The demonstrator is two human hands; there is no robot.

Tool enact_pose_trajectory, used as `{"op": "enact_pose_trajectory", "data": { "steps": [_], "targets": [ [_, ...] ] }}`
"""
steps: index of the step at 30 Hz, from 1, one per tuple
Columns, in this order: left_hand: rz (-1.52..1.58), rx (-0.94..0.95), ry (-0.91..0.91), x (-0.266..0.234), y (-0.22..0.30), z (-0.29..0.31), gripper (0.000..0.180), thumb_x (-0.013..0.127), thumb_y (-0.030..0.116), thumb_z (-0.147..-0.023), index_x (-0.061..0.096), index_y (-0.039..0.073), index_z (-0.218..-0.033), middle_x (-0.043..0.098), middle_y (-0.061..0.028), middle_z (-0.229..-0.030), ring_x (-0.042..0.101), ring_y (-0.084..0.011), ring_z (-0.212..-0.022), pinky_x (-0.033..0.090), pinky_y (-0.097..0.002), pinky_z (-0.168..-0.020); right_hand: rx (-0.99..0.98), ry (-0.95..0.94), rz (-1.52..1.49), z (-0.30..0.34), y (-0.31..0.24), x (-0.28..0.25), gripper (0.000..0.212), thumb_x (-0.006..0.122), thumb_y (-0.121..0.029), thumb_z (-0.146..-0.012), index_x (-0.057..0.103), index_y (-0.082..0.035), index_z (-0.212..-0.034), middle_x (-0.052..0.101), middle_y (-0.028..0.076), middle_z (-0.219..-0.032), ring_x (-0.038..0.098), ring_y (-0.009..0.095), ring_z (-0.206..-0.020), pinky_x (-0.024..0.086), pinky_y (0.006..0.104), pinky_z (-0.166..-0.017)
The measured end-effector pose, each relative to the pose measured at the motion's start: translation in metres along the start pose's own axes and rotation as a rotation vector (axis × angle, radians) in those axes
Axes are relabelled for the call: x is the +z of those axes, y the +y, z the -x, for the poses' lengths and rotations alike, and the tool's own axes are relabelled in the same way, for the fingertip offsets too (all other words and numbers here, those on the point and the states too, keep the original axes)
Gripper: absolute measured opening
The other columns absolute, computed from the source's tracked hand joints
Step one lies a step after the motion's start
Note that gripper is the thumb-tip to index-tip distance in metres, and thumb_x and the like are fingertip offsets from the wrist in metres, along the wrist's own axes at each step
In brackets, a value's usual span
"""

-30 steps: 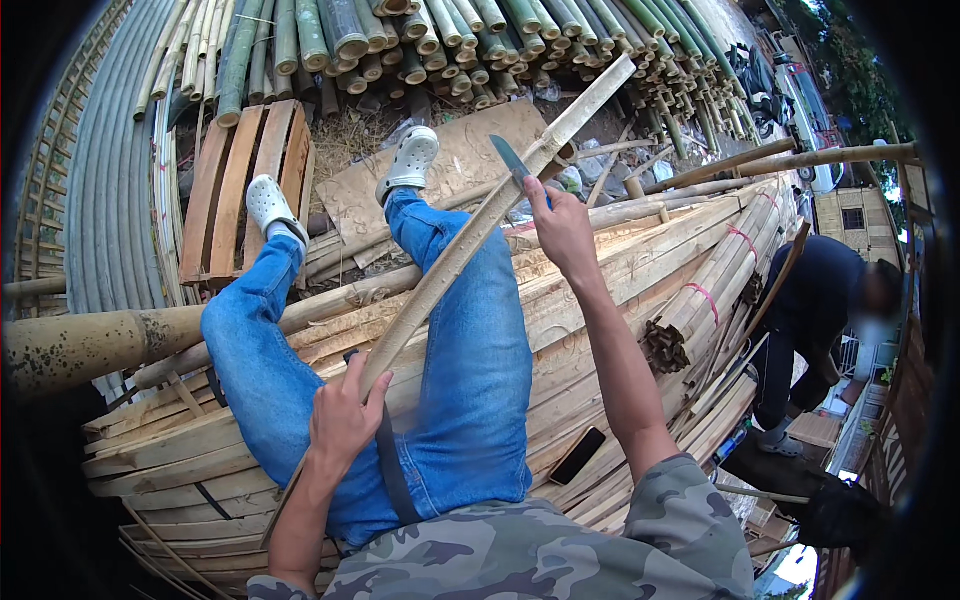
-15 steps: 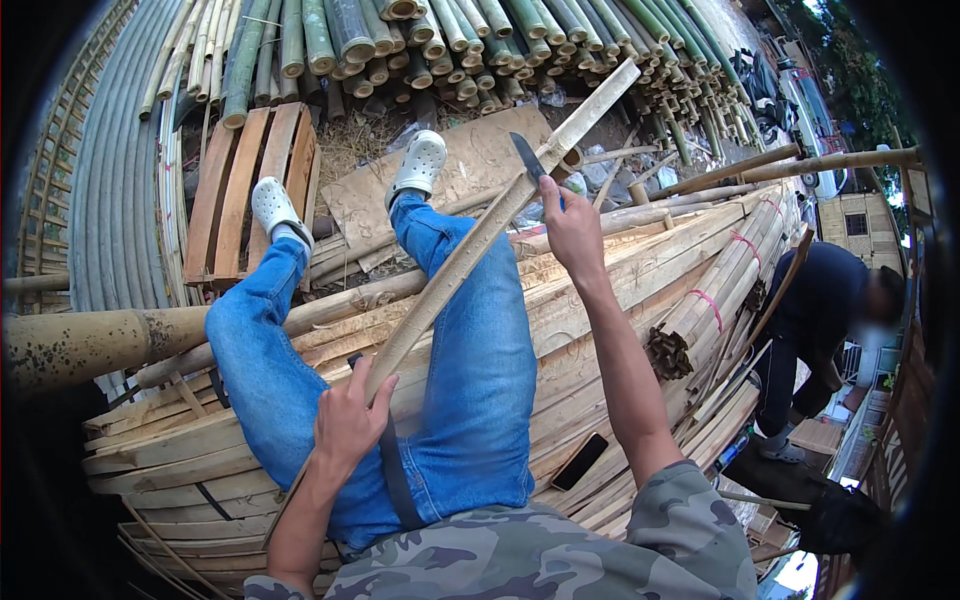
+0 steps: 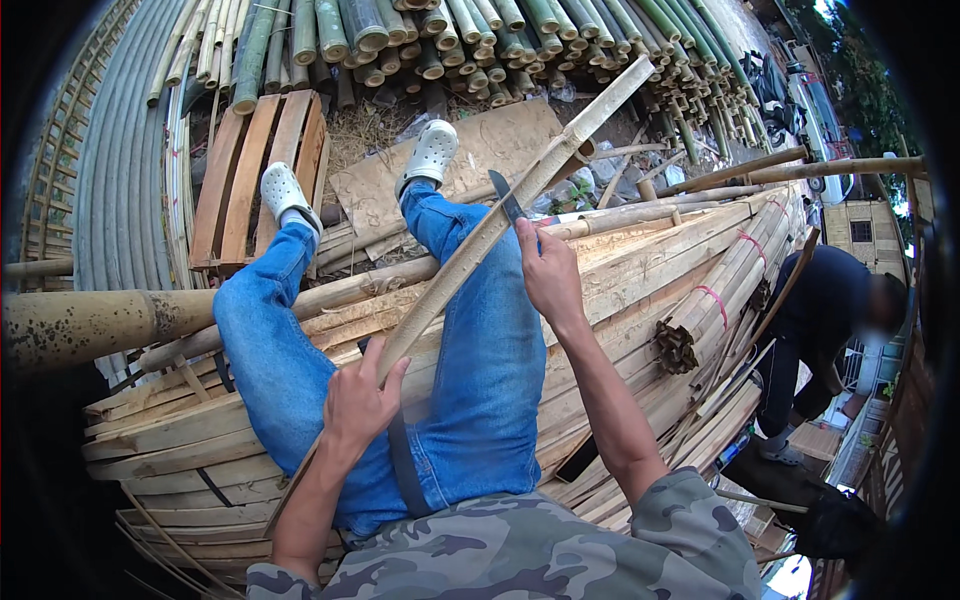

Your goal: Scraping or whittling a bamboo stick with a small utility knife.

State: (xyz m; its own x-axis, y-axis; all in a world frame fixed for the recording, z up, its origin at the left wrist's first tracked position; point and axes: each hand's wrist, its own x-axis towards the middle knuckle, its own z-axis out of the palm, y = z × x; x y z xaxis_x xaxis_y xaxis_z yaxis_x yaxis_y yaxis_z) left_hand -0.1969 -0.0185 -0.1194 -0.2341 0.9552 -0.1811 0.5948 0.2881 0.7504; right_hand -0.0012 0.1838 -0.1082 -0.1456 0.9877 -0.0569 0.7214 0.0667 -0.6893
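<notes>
A long, pale split bamboo strip (image 3: pixel 455 268) runs slantwise over my lap from lower left to upper right. My left hand (image 3: pixel 358 402) is closed around its near part, by my left thigh. In my right hand (image 3: pixel 550 272) is a knife (image 3: pixel 506 196) with a dark blade and a blue handle, its tip pointing up and away from me. The blade lies at the strip's right edge, about midway along; whether it cuts in, I cannot tell. Below my left hand, the strip's near end passes behind my forearm.
Split bamboo slats (image 3: pixel 640 300) lie stacked beneath me. Beyond my feet are a wooden crate (image 3: pixel 250 180) and piled green bamboo poles (image 3: pixel 480 40). A thick pole (image 3: pixel 110 325) juts in from the left. At right, another person (image 3: pixel 820 320) bends over. A phone (image 3: pixel 577 460) lies by my right thigh.
My right hand and the knife have come down along the strip, nearer to me. The left hand keeps its hold. My right arm now partly covers the phone.
</notes>
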Motion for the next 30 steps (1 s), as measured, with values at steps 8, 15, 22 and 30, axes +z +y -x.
{"op": "enact_pose_trajectory", "data": {
  "steps": [8, 15, 22, 30],
  "targets": [
    [0.046, -0.011, -0.020, -0.001, 0.000, -0.004, 0.031, 0.064, 0.029, -0.093, 0.058, 0.001, -0.104, 0.063, -0.0256, -0.065, 0.065, -0.0455, -0.064, 0.050, -0.0514, -0.056, 0.028, -0.377, -0.022, 0.105, -0.042, 0.043, 0.051, 0.050, -0.040, -0.101, 0.062, 0.002, -0.075, 0.057, 0.031, -0.065, 0.059, 0.051, -0.069, 0.044, 0.0560, -0.064],
    [-0.013, -0.098, -0.054, -0.005, 0.008, -0.002, 0.031, 0.067, 0.027, -0.092, 0.058, -0.003, -0.093, 0.064, -0.0255, -0.068, 0.066, -0.0441, -0.066, 0.049, -0.0491, -0.057, 0.100, -0.109, -0.035, 0.043, -0.031, -0.001, 0.054, 0.052, -0.044, -0.100, 0.061, 0.004, -0.077, 0.053, 0.021, -0.057, 0.045, 0.028, -0.049, 0.038, 0.0413, -0.052],
    [-0.013, -0.014, 0.003, -0.001, 0.005, -0.001, 0.033, 0.064, 0.032, -0.094, 0.056, -0.001, -0.091, 0.061, -0.0232, -0.060, 0.065, -0.0433, -0.059, 0.050, -0.0496, -0.053, -0.046, 0.141, 0.174, -0.093, 0.001, -0.037, 0.058, 0.049, -0.049, -0.099, 0.067, 0.003, -0.080, 0.062, 0.022, -0.064, 0.062, 0.038, -0.063, 0.045, 0.0461, -0.062],
    [-0.023, -0.044, -0.038, 0.000, 0.003, -0.002, 0.034, 0.064, 0.030, -0.093, 0.058, -0.004, -0.097, 0.063, -0.0229, -0.063, 0.065, -0.0425, -0.058, 0.050, -0.0483, -0.052, -0.064, 0.006, 0.210, -0.063, -0.017, -0.020, 0.059, 0.046, -0.045, -0.100, 0.066, 0.005, -0.077, 0.063, 0.028, -0.070, 0.063, 0.046, -0.072, 0.046, 0.0528, -0.072]
  ]
}}
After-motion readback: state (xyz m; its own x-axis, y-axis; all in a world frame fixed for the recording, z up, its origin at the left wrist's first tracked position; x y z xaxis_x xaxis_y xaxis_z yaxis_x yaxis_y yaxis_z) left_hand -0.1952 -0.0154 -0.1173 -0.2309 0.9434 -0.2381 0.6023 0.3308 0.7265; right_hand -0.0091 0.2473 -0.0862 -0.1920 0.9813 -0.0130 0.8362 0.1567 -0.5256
